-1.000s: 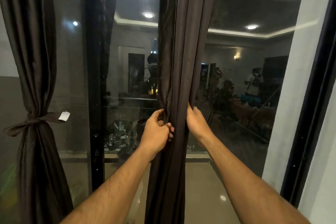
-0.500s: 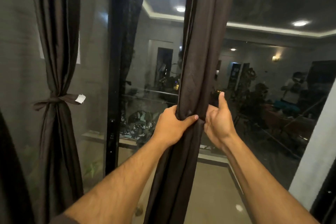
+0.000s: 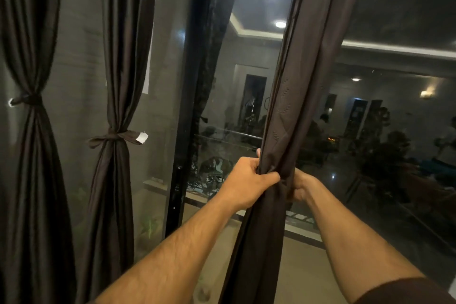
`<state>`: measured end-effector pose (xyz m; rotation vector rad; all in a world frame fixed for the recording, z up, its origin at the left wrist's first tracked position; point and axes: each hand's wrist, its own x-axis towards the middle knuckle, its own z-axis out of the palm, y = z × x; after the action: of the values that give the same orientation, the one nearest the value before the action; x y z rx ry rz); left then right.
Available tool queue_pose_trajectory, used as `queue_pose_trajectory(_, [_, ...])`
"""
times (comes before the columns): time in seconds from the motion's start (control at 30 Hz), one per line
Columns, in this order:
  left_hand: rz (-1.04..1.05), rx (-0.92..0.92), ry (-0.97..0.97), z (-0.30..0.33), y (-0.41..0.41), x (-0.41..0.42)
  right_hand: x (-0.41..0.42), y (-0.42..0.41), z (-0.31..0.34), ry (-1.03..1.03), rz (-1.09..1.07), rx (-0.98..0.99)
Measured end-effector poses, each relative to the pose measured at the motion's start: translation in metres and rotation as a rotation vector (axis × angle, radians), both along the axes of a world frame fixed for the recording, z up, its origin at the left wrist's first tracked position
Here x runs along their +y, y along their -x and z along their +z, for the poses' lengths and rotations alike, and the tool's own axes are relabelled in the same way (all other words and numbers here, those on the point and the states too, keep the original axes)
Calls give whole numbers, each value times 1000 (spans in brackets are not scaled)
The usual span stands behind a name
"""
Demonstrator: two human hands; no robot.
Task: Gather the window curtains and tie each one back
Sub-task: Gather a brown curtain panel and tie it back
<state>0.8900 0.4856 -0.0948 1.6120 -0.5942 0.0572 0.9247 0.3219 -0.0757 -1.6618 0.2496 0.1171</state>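
Both hands close on one dark brown fabric curtain [image 3: 293, 111] that hangs gathered into a narrow column just right of centre. The left hand [image 3: 246, 181] wraps it from the nine o'clock side, its grip narrow, thumb lying across the front folds and fingers curled round behind. The right hand [image 3: 299, 185] sits at three o'clock of the same bunch, touching it at the same height; its fingers are hidden behind the cloth, so only the back of the hand and wrist show, though it appears to clutch the fabric too. No tie is visible round this curtain.

Toward nine o'clock hangs a second dark brown curtain [image 3: 121, 57], cinched at its waist by a knotted dark fabric tie-back [image 3: 116, 136] with a small white tag [image 3: 142, 137] at its end. At the far nine o'clock edge a third dark curtain [image 3: 29, 44] is also pinched in by a dark band [image 3: 27, 100]; its left side is cut off by the frame.

A black vertical window frame [image 3: 187, 96] stands between the tied curtains and the held one. The glass [image 3: 370, 106] reflects ceiling lights and dim room shapes too murky to identify.
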Motion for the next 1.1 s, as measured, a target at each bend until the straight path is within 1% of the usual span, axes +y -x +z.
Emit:
queue_pose_trajectory(0.03, [-27,9,3,3,1,1,3,2,2,15,15,18])
queue_pose_trajectory(0.1, [-53,19,-10,7,3,2,6,5,0,-75,21,-17])
queue_pose_trajectory(0.13, [-57,30,-13,7,3,2,7,3,-1,-116,-10,-26])
queue_pose_trajectory(0.23, [-53,41,5,6,4,4,9,-1,-6,-171,-35,-34])
queue_pose_trajectory(0.3, [-54,44,25,5,2,7,14,0,-10,-178,30,-52])
queue_pose_trajectory(0.37, [-59,46,35,6,3,9,16,5,-12,-249,76,-87])
queue_pose_trajectory(0.47, [-98,52,15,8,6,8,15,15,-12,-292,45,-73])
queue_pose_trajectory(0.57, [-138,69,2,8,8,4,7,18,-12,-379,-67,-56])
queue_pose_trajectory(0.67, [-157,73,-14,8,9,4,5,14,-15,-365,-114,-147])
queue_pose_trajectory(0.7, [-171,73,-26,8,9,5,6,17,-15,-362,-115,-145])
queue_pose_trajectory(0.73, [-184,75,-39,9,9,5,5,19,-16,-315,-112,-125])
queue_pose_trajectory(0.87, [-276,86,-63,14,11,6,-4,17,-24,-384,-205,-125])
queue_pose_trajectory(0.9, [-286,93,-49,14,11,6,-3,17,-23,-398,-197,-162])
queue_pose_trajectory(0.97, [-278,92,-35,13,11,7,-1,12,-23,-426,-126,-299])
queue_pose_trajectory(1.03, [-258,76,-35,12,10,8,10,19,-12,-458,-102,-300])
queue_pose_trajectory(1.07, [-248,72,-26,11,10,10,13,24,-6,-470,-151,-295])
queue_pose_trajectory(1.1, [-246,73,-8,9,10,11,14,28,-2,-422,-259,-309])
